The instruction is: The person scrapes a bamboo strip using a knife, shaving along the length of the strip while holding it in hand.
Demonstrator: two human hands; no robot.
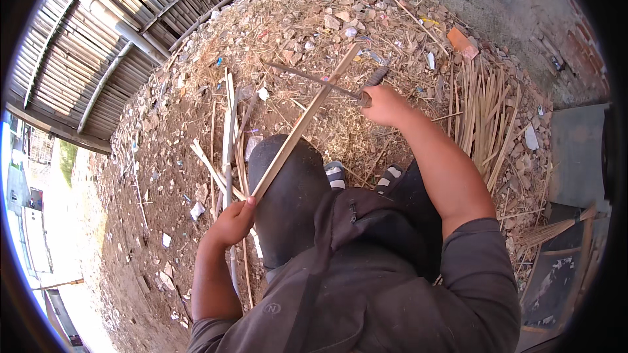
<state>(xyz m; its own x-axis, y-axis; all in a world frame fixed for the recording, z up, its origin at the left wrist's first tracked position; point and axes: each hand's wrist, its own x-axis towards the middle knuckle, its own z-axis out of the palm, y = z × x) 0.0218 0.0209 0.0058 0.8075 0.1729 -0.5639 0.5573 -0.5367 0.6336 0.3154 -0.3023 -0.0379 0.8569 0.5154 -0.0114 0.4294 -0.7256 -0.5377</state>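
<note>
My left hand [230, 223] is closed around the lower end of a long, pale bamboo strip [294, 132]. The strip slants up and to the right, across my left knee. In my right hand [387, 106] is a knife [304, 76] with a long, thin, dark blade pointing left. Its blade crosses the strip near the upper end; whether it cuts into it I cannot tell. A dark, handle-like piece [376, 77] juts up beside my right fist. More split bamboo pieces [227, 137] lie on the ground left of my knee.
A heap of split strips [484, 111] lies at the right. Rubble and litter [333, 23] cover the ground ahead, with an orange brick piece [462, 43]. A bamboo-pole wall [111, 33] stands at far left, a grey wall [497, 13] at far right. My sandalled feet [335, 175] are below.
</note>
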